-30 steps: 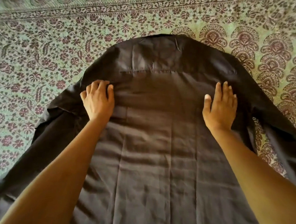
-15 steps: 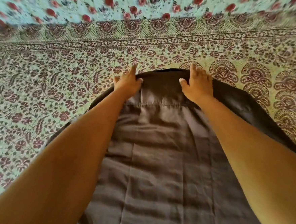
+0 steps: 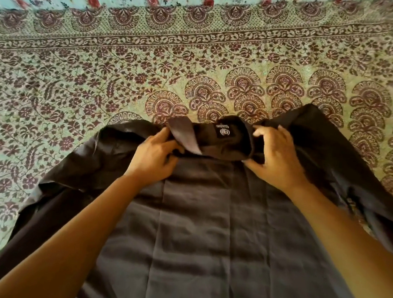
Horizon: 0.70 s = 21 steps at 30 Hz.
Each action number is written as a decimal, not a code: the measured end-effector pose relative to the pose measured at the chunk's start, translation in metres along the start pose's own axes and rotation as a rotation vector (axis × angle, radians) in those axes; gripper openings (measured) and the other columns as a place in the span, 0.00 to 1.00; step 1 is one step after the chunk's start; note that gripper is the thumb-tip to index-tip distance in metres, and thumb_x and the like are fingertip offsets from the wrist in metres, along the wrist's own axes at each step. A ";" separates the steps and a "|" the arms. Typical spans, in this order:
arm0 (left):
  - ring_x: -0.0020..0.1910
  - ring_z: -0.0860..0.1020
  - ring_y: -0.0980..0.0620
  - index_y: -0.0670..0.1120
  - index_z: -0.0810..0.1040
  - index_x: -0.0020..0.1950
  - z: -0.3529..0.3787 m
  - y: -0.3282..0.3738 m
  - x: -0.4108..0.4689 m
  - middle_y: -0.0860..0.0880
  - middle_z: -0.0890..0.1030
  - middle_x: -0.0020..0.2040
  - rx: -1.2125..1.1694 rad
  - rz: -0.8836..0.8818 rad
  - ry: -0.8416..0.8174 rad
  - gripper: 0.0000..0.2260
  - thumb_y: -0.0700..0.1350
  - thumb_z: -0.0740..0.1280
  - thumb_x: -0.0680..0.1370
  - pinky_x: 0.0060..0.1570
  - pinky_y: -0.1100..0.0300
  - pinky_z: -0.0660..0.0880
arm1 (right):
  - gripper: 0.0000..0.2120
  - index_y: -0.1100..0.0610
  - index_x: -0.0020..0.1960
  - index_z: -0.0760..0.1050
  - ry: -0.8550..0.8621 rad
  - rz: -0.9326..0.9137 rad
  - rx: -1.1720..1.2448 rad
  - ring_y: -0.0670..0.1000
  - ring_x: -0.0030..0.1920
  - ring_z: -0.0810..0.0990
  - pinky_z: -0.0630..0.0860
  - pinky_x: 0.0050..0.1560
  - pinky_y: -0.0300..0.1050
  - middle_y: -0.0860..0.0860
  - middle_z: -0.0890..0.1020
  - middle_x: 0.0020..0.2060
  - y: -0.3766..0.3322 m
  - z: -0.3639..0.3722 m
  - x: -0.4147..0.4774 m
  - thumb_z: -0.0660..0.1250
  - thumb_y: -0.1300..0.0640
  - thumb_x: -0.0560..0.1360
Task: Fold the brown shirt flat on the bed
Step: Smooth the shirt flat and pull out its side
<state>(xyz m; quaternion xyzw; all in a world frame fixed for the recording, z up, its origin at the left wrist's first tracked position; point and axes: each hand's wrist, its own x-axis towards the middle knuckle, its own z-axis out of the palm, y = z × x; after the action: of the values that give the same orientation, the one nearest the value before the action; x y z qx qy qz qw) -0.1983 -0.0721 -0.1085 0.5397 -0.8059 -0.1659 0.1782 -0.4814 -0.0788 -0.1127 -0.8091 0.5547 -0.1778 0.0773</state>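
Brown shirt (image 3: 203,230) lies back-up on bed (image 3: 78,89), middle and bottom of frame. Left hand (image 3: 154,156) and right hand (image 3: 275,158) pinch collar (image 3: 217,138) at both ends, likely to set it straight before folding.

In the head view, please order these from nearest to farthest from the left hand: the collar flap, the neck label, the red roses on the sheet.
From the left hand:
1. Collar flap, touching its fingers, just right of it.
2. Neck label, further right, inside the collar.
3. Red roses, far away at the top edge of the bedsheet.
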 end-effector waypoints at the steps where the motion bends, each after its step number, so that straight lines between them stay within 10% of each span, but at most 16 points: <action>1: 0.41 0.77 0.40 0.43 0.78 0.45 -0.001 0.002 -0.002 0.44 0.75 0.49 -0.054 -0.036 0.020 0.16 0.50 0.55 0.69 0.35 0.47 0.76 | 0.29 0.61 0.58 0.69 -0.041 0.024 0.029 0.58 0.56 0.75 0.62 0.65 0.57 0.56 0.78 0.52 -0.001 -0.002 -0.003 0.61 0.39 0.69; 5: 0.42 0.78 0.47 0.48 0.68 0.49 -0.008 0.011 0.010 0.48 0.77 0.45 -0.335 -0.235 0.201 0.14 0.55 0.62 0.70 0.40 0.45 0.77 | 0.32 0.57 0.62 0.70 -0.081 0.123 0.082 0.56 0.54 0.77 0.63 0.62 0.53 0.54 0.80 0.49 -0.008 -0.009 0.010 0.61 0.35 0.68; 11: 0.57 0.72 0.51 0.56 0.61 0.71 -0.022 0.022 0.036 0.49 0.69 0.64 -0.283 -0.236 0.038 0.37 0.67 0.66 0.65 0.57 0.50 0.73 | 0.16 0.62 0.53 0.78 0.193 0.247 0.298 0.62 0.43 0.79 0.73 0.44 0.53 0.60 0.82 0.39 -0.015 -0.028 0.044 0.67 0.53 0.71; 15: 0.57 0.75 0.47 0.51 0.76 0.60 -0.023 0.028 0.059 0.49 0.79 0.56 -0.175 -0.305 0.049 0.22 0.59 0.67 0.70 0.58 0.50 0.71 | 0.14 0.62 0.54 0.78 0.166 0.340 0.487 0.53 0.49 0.80 0.75 0.51 0.47 0.55 0.83 0.47 -0.009 -0.031 0.069 0.68 0.55 0.71; 18: 0.36 0.79 0.56 0.49 0.79 0.46 -0.038 0.028 0.088 0.53 0.81 0.39 -0.474 -0.495 0.159 0.04 0.44 0.71 0.72 0.40 0.61 0.77 | 0.12 0.62 0.56 0.78 0.168 0.402 0.616 0.47 0.49 0.76 0.71 0.53 0.39 0.50 0.78 0.46 -0.001 -0.032 0.091 0.68 0.61 0.73; 21: 0.29 0.78 0.61 0.49 0.78 0.40 -0.057 0.013 0.129 0.55 0.81 0.32 -0.771 -0.511 0.159 0.08 0.37 0.73 0.70 0.34 0.65 0.76 | 0.11 0.61 0.56 0.77 0.190 0.435 0.709 0.46 0.49 0.75 0.71 0.52 0.39 0.50 0.77 0.46 0.007 -0.033 0.120 0.66 0.63 0.74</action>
<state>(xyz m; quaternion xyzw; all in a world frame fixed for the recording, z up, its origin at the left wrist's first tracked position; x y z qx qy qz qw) -0.2281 -0.1914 -0.0381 0.6266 -0.5105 -0.4496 0.3803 -0.4610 -0.1904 -0.0602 -0.5766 0.6217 -0.4110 0.3349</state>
